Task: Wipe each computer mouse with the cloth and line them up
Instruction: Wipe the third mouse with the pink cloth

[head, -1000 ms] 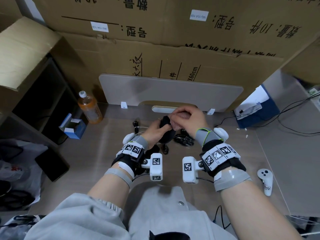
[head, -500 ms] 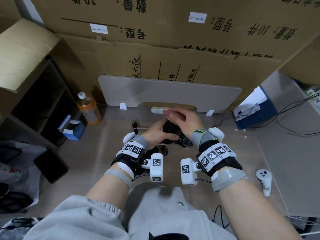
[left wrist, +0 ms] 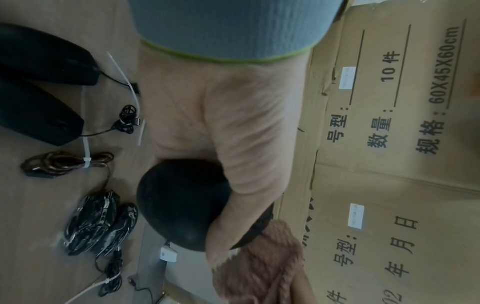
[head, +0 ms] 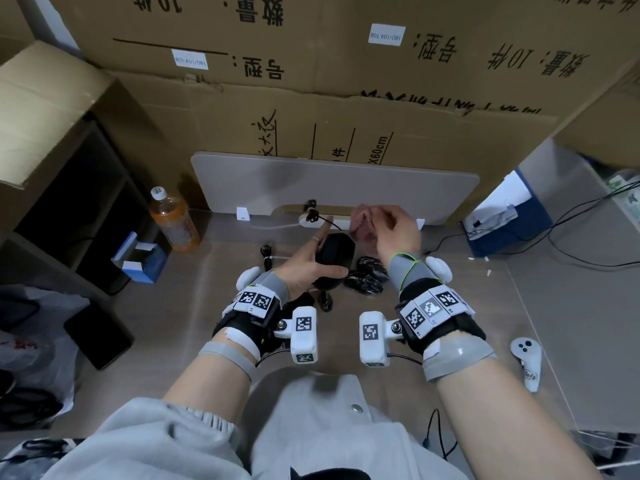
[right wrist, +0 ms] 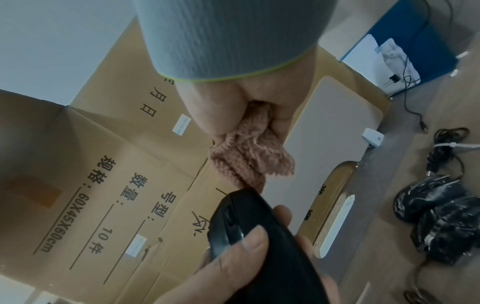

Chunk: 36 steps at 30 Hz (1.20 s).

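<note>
The black mouse (head: 332,261) is lifted off the desk (head: 180,306) at mid-scene, cradled in the left hand (head: 304,261) with the thumb wrapped across its near end and the fingers running along its underside, so the top shell faces up and open to wiping. Its thin cable (head: 323,220) trails away toward the far edge. The right hand (head: 394,230) hovers just right of and beyond the mouse, its fingers curled tight around a bunched pink cloth (right wrist: 249,156); in the right wrist view the hanging end of the cloth reaches the mouse's far tip, though whether it touches I cannot tell. Bunching the cloth probably gives a firm pad for rubbing. On the desk below lie two patterned dark mice (head: 367,275) side by side with bundled cables, and the left wrist view shows two more plain black mice (left wrist: 39,86) further left, seemingly already set in a row. The held mouse looks partway through its cleaning.
</note>
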Tool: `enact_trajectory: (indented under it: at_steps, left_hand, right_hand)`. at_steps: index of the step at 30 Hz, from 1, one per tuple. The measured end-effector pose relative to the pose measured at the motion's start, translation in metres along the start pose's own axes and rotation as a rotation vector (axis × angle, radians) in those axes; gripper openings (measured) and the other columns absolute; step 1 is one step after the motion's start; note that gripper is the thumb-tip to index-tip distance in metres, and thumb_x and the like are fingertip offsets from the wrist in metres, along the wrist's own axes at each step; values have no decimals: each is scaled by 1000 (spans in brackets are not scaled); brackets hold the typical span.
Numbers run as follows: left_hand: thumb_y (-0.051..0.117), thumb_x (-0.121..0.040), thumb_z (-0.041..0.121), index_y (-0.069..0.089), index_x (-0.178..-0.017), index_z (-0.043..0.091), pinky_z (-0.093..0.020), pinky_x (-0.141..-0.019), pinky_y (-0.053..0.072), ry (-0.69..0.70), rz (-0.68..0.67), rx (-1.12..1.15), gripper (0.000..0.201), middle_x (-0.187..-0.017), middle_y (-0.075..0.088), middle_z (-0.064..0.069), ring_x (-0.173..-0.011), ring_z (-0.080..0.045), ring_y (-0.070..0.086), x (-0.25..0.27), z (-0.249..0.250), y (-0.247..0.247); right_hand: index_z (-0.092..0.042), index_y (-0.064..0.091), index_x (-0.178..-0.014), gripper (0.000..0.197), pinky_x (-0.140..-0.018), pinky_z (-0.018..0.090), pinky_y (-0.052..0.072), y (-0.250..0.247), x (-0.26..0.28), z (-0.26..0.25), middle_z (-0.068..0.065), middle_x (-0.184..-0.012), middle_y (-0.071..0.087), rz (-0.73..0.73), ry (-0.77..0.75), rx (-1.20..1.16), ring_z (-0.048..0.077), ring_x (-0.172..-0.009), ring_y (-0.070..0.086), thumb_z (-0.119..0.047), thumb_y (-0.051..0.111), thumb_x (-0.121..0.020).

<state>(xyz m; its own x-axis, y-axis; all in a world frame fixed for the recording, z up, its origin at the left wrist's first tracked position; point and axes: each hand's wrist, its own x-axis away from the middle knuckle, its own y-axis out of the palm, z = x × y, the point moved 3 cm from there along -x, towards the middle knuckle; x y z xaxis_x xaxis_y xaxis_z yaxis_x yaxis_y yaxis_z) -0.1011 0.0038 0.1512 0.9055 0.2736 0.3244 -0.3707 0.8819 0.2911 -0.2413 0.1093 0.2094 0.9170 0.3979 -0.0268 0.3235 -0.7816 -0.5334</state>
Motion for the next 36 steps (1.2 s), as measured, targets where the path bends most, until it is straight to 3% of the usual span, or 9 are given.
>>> enact_trajectory:
  at_steps: [6, 12, 17, 20, 23, 26, 28, 32, 36]
  left_hand:
    - [72, -81, -8, 49, -134, 34, -36, -81, 59, 17, -90, -7, 72, -120, 70, -12, -106, -21, 70, -2, 8, 19]
    - [75, -73, 2, 53, -134, 25, -40, -90, 58, -51, -54, 0, 68, -126, 69, -12, -111, -25, 69, -11, -4, 43]
    - [76, -83, 3, 62, -121, 15, -32, -76, 59, -133, 60, -37, 43, -111, 71, -13, -97, -26, 70, -31, -3, 72]
    - [83, -74, 17, 61, -121, 12, -31, -71, 57, -133, 190, -36, 53, -113, 72, -16, -95, -26, 69, -38, -10, 84]
    - [81, -72, 18, 57, -133, 13, -36, -72, 58, -127, 239, 35, 66, -120, 71, -16, -100, -28, 69, -46, -19, 107]
    - [62, -91, 7, 61, -116, 15, -35, -63, 58, -115, 231, 165, 26, -99, 72, -10, -88, -24, 69, -49, -20, 135]
    - [56, -93, 16, 63, -110, 13, -30, -60, 54, -104, 257, 226, 19, -91, 70, -8, -83, -22, 66, -50, -19, 142]
    - [49, -101, 37, 68, -111, 8, -30, -59, 53, -124, 472, 327, 36, -95, 72, -15, -82, -30, 68, -54, -30, 162]
    - [55, -103, 37, 68, -113, 2, -31, -57, 56, -46, 646, 319, 39, -100, 70, -22, -76, -32, 69, -63, -38, 172]
  right_hand:
    - [-16, 68, -115, 32, -60, 16, 51, 16, 14, 5, -5, -91, 70, -436, 40, -145, 7, -79, 67, -40, 66, -94]
    - [-24, 68, -99, 32, -67, 6, 50, -7, -2, 26, -15, -84, 67, -319, -21, -212, -16, -67, 61, -6, 83, -77]
    - [-31, 70, -102, 25, -81, 30, 56, -42, -16, 49, -8, -91, 73, -82, 84, -203, 14, -86, 70, -35, 79, -79]
    - [-32, 66, -102, 17, -80, 24, 49, -66, -28, 57, -14, -86, 67, -34, 15, -237, 8, -81, 64, -30, 73, -86]
    - [-28, 66, -100, 11, -79, 15, 44, -76, -34, 60, -13, -90, 68, -287, -54, -332, -2, -81, 61, -25, 71, -91]
    - [-16, 68, -106, 12, -82, 7, 42, -73, -30, 74, -6, -100, 69, -473, -28, -354, -4, -88, 62, -20, 60, -99]
    - [-14, 67, -107, 14, -82, 5, 42, -77, -30, 74, -5, -101, 70, -476, -57, -359, -13, -84, 62, -9, 57, -99]
    - [1, 61, -125, 27, -75, 8, 50, -91, -38, 89, 5, -107, 69, -548, -1, -426, 5, -89, 68, 0, 55, -99]
    - [-17, 69, -126, 32, -107, 34, 48, -94, -35, 97, 1, -120, 72, -656, -73, -350, 12, -113, 66, -20, 65, -94]
